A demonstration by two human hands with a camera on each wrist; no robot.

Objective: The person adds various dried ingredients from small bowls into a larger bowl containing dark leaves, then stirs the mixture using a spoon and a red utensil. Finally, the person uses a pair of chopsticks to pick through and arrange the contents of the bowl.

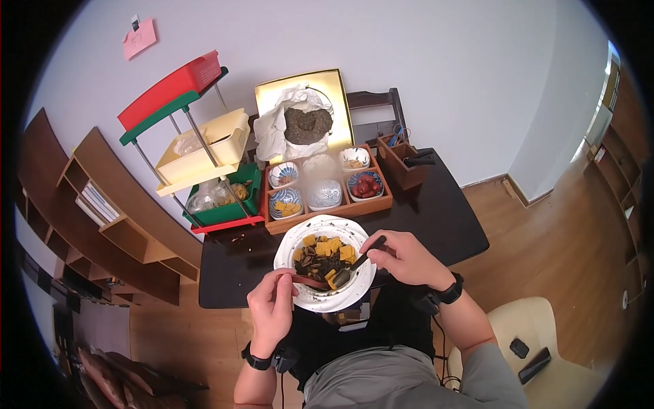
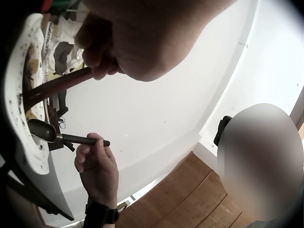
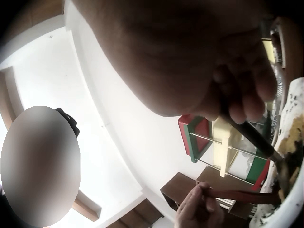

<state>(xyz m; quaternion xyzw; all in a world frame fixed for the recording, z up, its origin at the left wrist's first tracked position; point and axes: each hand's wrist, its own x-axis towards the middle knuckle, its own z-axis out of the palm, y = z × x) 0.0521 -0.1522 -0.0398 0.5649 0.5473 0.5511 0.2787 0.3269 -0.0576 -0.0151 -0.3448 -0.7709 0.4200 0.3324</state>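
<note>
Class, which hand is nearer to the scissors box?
Right. The right hand is on the near side of the scissors box, right of the bowl; the left hand is farther off, left of it.

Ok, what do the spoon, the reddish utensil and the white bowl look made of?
Spoon: probably metal at the scoop end, given its dull sheen; its matte dark handle could be wood or plastic. Reddish utensil: likely wood, smooth, brownish. White bowl: smooth, perhaps ceramic or plastic.

Pale wall (image 1: 443, 75), wooden floor (image 1: 538, 245), brown shelves (image 1: 144, 194)
</note>
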